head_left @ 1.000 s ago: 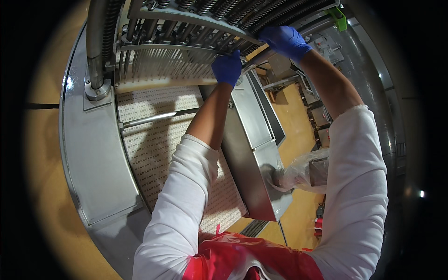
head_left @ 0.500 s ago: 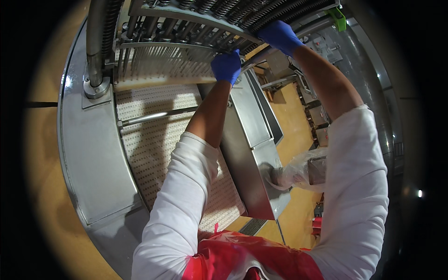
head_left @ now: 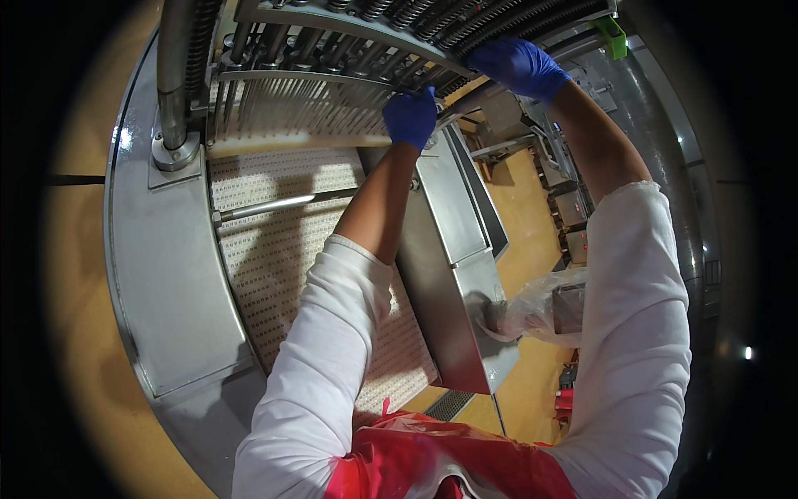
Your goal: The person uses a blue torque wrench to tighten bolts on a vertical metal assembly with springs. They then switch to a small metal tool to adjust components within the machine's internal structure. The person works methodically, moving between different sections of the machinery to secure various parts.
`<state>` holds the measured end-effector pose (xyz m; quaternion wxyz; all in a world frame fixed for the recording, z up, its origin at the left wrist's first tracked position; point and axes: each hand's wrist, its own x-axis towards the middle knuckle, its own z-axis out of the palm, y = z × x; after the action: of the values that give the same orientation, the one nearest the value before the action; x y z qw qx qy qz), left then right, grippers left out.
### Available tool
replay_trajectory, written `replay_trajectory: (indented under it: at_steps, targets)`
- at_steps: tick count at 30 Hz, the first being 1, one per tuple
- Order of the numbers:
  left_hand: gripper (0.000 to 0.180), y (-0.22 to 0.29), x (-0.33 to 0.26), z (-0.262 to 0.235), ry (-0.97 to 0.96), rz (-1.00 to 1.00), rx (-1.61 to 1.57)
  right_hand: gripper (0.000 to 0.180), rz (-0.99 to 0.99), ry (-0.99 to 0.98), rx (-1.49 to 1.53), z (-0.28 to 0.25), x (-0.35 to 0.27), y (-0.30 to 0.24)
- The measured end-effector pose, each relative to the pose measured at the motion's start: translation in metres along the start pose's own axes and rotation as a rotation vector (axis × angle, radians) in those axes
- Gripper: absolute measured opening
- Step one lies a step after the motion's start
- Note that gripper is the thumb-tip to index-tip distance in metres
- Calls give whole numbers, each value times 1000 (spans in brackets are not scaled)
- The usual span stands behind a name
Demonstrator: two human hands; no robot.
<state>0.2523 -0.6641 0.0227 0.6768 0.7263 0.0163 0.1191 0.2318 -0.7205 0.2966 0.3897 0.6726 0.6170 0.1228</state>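
Both my hands wear blue gloves and reach up to the machine's needle head. My left hand is closed at the right end of the lower metal plate, beside the row of thin needles; what its fingers hold is hidden. Higher and to the right, my right hand has its fingers curled in at the lower edge of the upper bar, close under the coil springs. Shadow and the glove hide what those fingers grip. Between the two plates stand several metal rods.
Below the needles lies a pale, perforated conveyor belt, crossed by a steel rod. Steel housings flank it, a wide left side panel and a right guard. A plastic-wrapped unit juts out at right. A green clip sits at upper right.
My right hand has moved slightly right and its wrist has turned a little. The left hand stays at the plate's end. The whole view has shifted slightly.
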Motion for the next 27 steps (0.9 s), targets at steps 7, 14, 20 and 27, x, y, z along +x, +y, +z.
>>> replay_trajectory:
  at_steps: [7, 14, 20, 27]
  targets:
    - [62, 1, 2, -4, 1, 14, 53, 27, -83, 22, -87, 1, 2, 2]
    - [59, 7, -5, -8, 3, 55, 128, 18, 86, -98, 75, 11, -5, -1]
    - [60, 13, -4, -12, 17, 107, 317, 13, 490, -196, 275, 16, -1, -22]
    - [64, 13, -9, -14, -9, 116, 212, 25, 385, -132, 344, 19, -12, -5]
